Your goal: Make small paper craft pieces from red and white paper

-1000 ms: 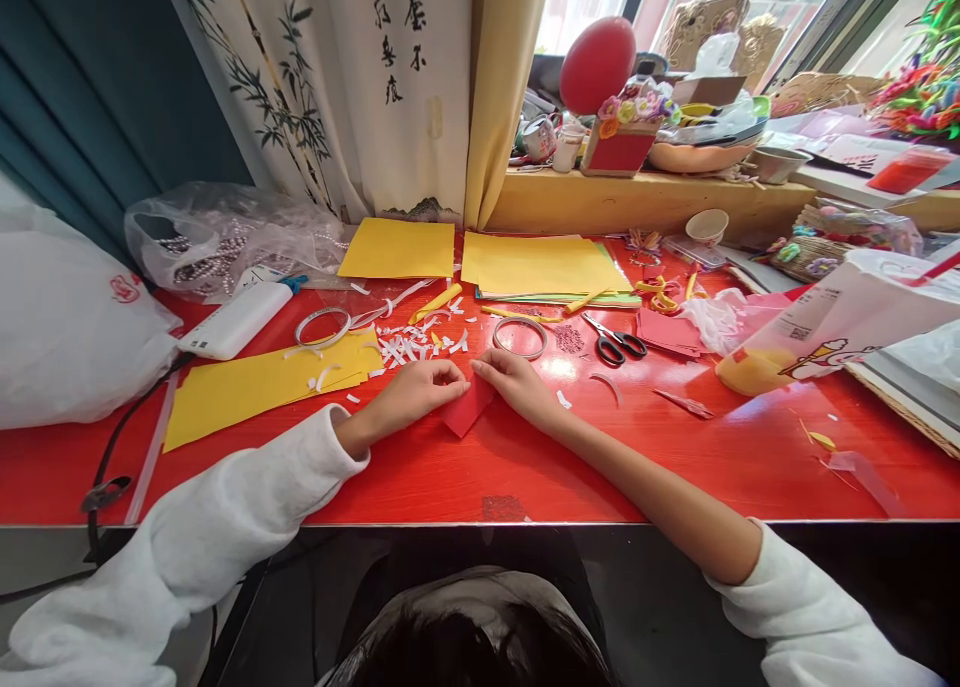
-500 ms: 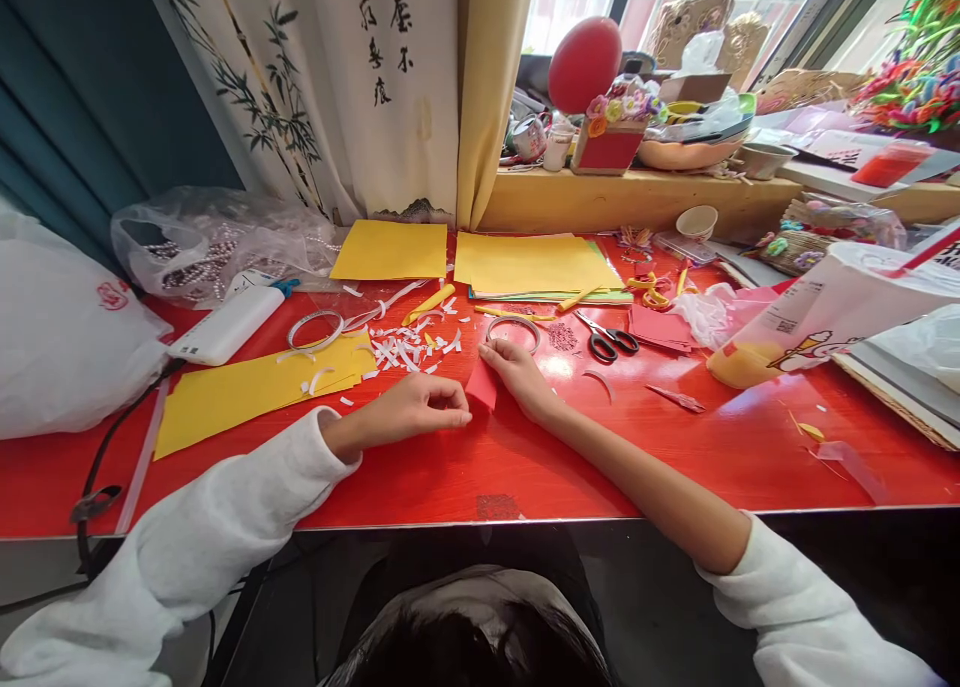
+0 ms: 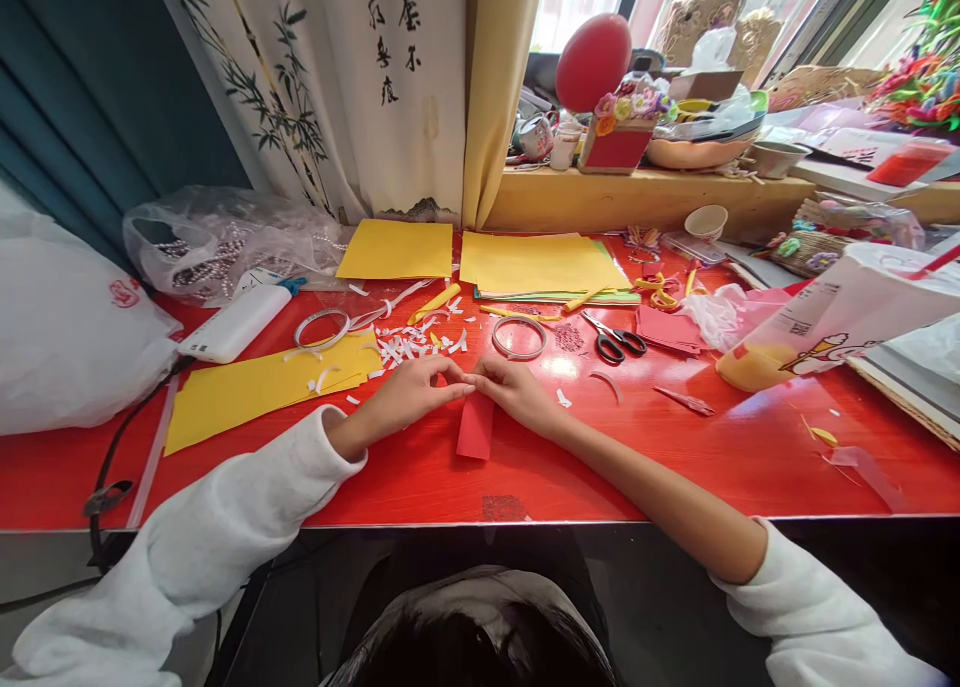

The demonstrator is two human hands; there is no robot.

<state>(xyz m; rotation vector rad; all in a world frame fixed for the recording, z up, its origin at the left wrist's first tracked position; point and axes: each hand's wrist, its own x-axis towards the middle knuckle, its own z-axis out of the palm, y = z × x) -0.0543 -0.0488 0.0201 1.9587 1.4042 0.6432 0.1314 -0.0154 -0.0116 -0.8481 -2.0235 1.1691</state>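
Observation:
A small strip of red paper hangs between my hands above the red table. My right hand pinches its upper end. My left hand meets it there, thumb and fingertips closed together at the paper's top edge; the exact grip is partly hidden by the fingers. Just beyond my hands lies a roll of clear tape. White paper scraps are scattered past my left hand, and black-handled scissors rest to the right.
Yellow paper sheets lie at left, and more yellow sheets at the back. A second tape roll sits on the left sheets. A tilted drink cup stands at right near red paper pieces. White plastic bag at far left.
My left hand has come up to the red paper beside my right hand. The paper now hangs lower and shows more of its length. A small white scrap now shows right of my hand.

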